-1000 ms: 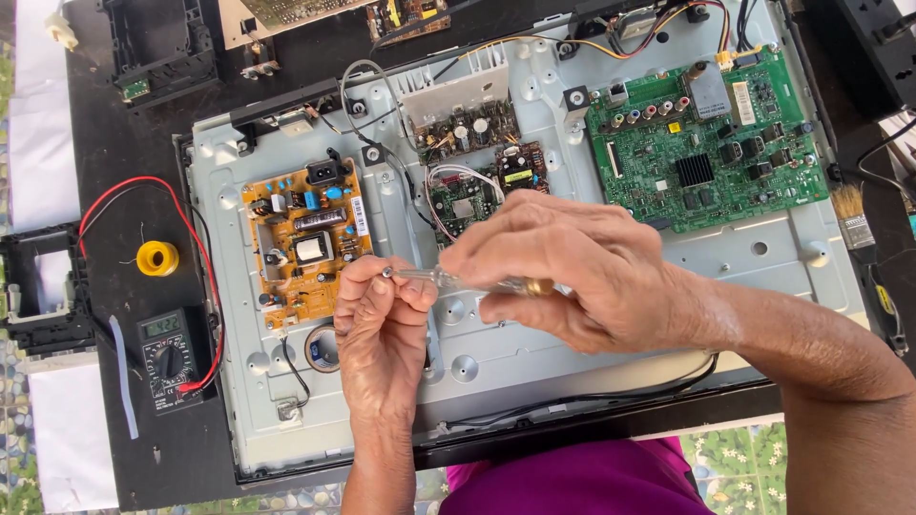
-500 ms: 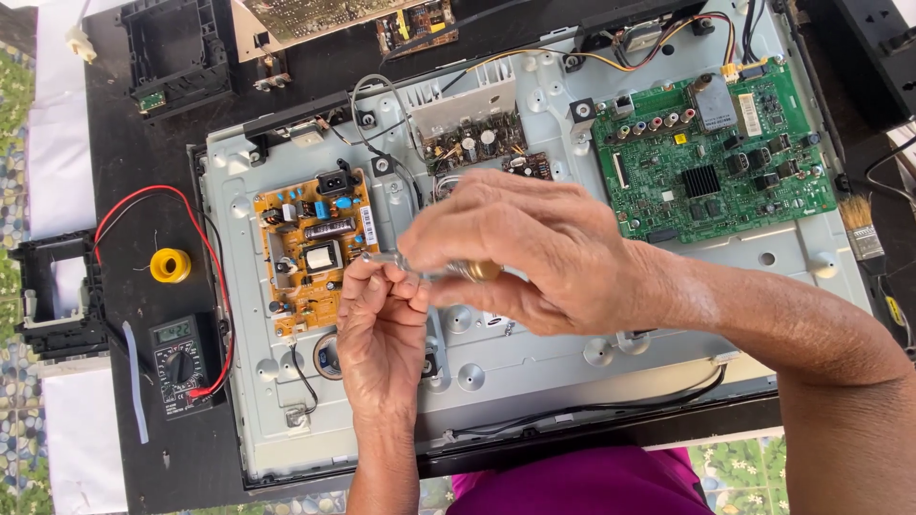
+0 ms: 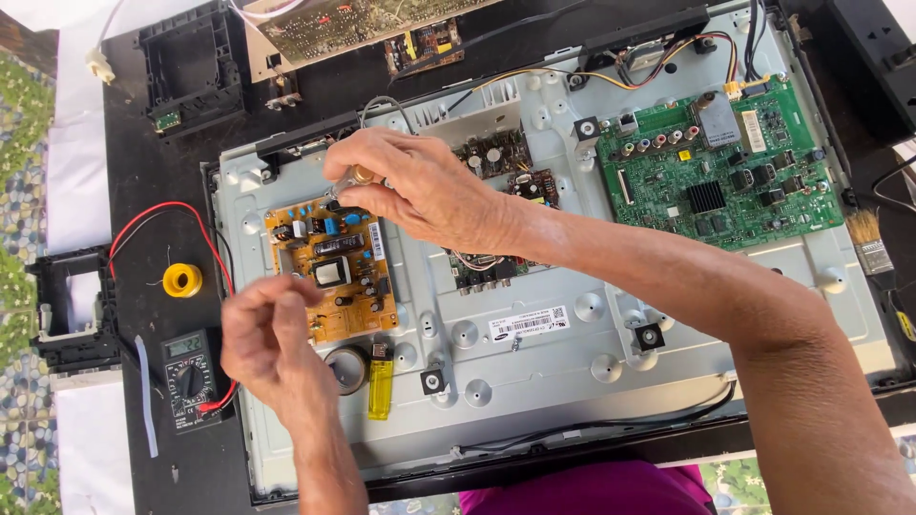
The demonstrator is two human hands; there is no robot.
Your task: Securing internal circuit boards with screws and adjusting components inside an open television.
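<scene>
Right now my right hand (image 3: 420,191) is raised over the top edge of the orange circuit board (image 3: 329,277), its fingers (image 3: 367,195) pinched shut on a small brass-tipped tool (image 3: 355,176), probably a screwdriver, pointed down so the tip can meet the board just beneath. My left hand (image 3: 272,334) hovers beside the board's lower left corner, fingers (image 3: 262,296) curled loosely together; I cannot tell whether they hold anything. A yellow lighter (image 3: 380,386) and a multimeter (image 3: 191,377) lie near those fingers, within reach.
</scene>
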